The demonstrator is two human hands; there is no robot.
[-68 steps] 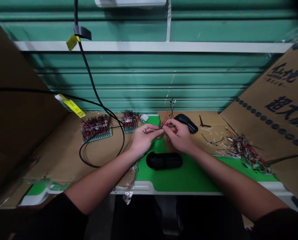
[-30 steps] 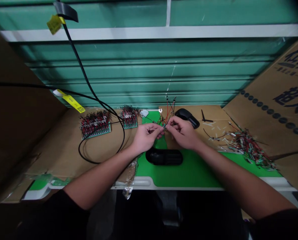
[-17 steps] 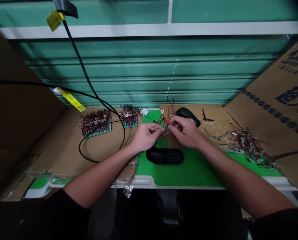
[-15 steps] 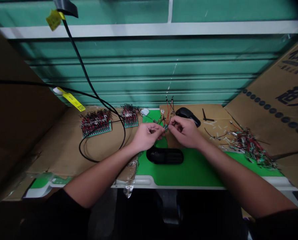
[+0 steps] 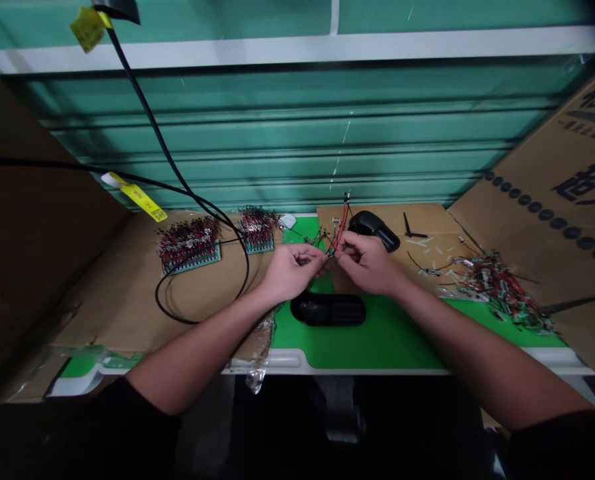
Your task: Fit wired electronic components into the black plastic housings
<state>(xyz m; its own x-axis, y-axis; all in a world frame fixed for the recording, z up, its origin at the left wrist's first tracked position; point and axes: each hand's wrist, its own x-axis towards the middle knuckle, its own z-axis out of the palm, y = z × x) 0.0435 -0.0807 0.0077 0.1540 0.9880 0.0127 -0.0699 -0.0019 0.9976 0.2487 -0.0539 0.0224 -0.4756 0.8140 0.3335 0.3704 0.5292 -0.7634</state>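
Pinching a bunch of red and black wire leads (image 5: 342,225) at the fingertips, the left hand (image 5: 293,272) and right hand (image 5: 366,264) meet just above the far edge of a green mat (image 5: 377,340), both nearly closed with fingers curled. The leads rise out of the grip, which appears to keep them upright and clear of the desk (image 5: 287,362). Whatever the fingers close on at the pinch is too small and hidden to tell. Left of the green mat, two green circuit boards (image 5: 190,253) bristling with red and black wires sit side by side, apparently set out of the way of the hands, with a black cable (image 5: 202,212) looping beside them. Right of the mat, a pile of cut wires (image 5: 500,290) lies within reach, near small white pieces (image 5: 430,248). A black oblong case (image 5: 327,309) rests on the mat just below the hands, and a black handheld device (image 5: 372,230) sits at its far edge.
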